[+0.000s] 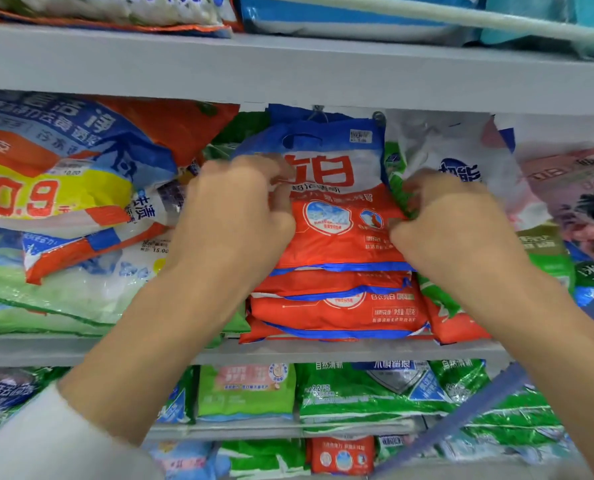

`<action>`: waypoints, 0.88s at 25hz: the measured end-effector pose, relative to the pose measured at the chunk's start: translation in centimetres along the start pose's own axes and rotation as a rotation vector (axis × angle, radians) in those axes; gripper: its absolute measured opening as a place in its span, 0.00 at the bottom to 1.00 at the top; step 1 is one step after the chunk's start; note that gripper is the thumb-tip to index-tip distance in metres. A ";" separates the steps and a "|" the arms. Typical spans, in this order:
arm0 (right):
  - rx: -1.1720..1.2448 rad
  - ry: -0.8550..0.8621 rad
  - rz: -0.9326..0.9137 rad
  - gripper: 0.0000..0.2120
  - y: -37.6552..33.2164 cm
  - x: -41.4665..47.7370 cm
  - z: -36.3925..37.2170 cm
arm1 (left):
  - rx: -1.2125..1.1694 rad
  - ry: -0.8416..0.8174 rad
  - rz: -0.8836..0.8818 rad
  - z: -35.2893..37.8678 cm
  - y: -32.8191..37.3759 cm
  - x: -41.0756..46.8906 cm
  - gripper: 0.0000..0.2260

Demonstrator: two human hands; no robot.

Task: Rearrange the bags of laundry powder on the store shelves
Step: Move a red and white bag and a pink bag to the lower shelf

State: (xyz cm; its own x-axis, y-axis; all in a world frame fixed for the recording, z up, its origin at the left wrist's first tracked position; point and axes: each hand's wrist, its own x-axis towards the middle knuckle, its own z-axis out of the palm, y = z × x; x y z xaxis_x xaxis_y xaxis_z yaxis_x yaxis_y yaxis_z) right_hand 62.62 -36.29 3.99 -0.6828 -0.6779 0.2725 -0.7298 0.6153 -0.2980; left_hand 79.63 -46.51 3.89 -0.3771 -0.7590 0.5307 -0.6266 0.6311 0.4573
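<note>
A red, white and blue bag of laundry powder [337,216] lies on top of a stack of like bags [337,306] on the middle shelf [288,351]. My left hand [236,209] grips its left edge with curled fingers. My right hand [451,220] has its curled fingers on the bag's right edge, next to a green bag [397,181]; whether they pinch the red bag or the green one is unclear. Both forearms reach up from below.
Large blue, yellow and orange bags [56,168] pile up at the left, white and pink bags [531,181] at the right. The shelf above [288,71] hangs low over the stack. Green bags [358,389] fill the shelf below.
</note>
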 end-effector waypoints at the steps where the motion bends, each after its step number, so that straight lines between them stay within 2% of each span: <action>1: 0.029 0.037 -0.052 0.15 -1.2 0.5 -0.3 | 0.011 -0.064 0.049 0.8 0.1 1.4 0.14; 3: 0.187 -0.020 -0.196 0.19 -3.4 2.4 0.3 | 0.109 -0.279 0.079 2.6 -0.2 3.8 0.18; 6: 0.251 -0.297 -0.395 0.22 -4.2 5.2 2.9 | 0.136 -0.472 0.075 4.3 -0.8 5.2 0.22; 8: 0.171 -0.401 -0.362 0.22 -3.2 5.9 4.0 | 0.184 -0.545 0.086 4.8 -1.4 5.4 0.29; 10: 0.115 -0.437 -0.295 0.25 -2.0 6.4 4.5 | 0.193 -0.644 0.002 4.8 -2.0 6.2 0.37; 11: 0.082 -0.447 -0.275 0.25 -1.6 6.5 4.5 | 0.221 -0.700 -0.017 4.8 -2.4 6.6 0.39; 13: 0.061 -0.429 -0.252 0.25 -0.7 6.5 4.4 | 0.321 -0.773 0.067 4.8 -2.8 7.4 0.38; 15: 0.127 -0.358 -0.208 0.24 -0.1 5.9 4.0 | 0.352 -0.707 0.085 4.4 -2.4 6.9 0.30; 18: 0.272 -0.230 -0.252 0.21 -0.6 4.0 3.2 | 0.251 -0.436 -0.061 3.8 -1.4 4.4 0.23; 20: 0.280 -0.294 -0.345 0.22 -0.8 3.2 3.1 | 0.211 -0.431 -0.071 4.0 -1.2 2.3 0.25; 22: 0.206 -0.380 -0.334 0.23 -0.6 3.1 3.5 | 0.149 -0.443 -0.066 3.8 -1.3 2.2 0.27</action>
State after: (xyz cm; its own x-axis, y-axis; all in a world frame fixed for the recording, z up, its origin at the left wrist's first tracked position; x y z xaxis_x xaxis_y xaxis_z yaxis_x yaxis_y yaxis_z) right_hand 61.07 -40.21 1.83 -0.3268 -0.9440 0.0450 -0.8570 0.2759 -0.4353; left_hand 77.04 -49.59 1.73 -0.5677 -0.8123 0.1338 -0.7378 0.5741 0.3550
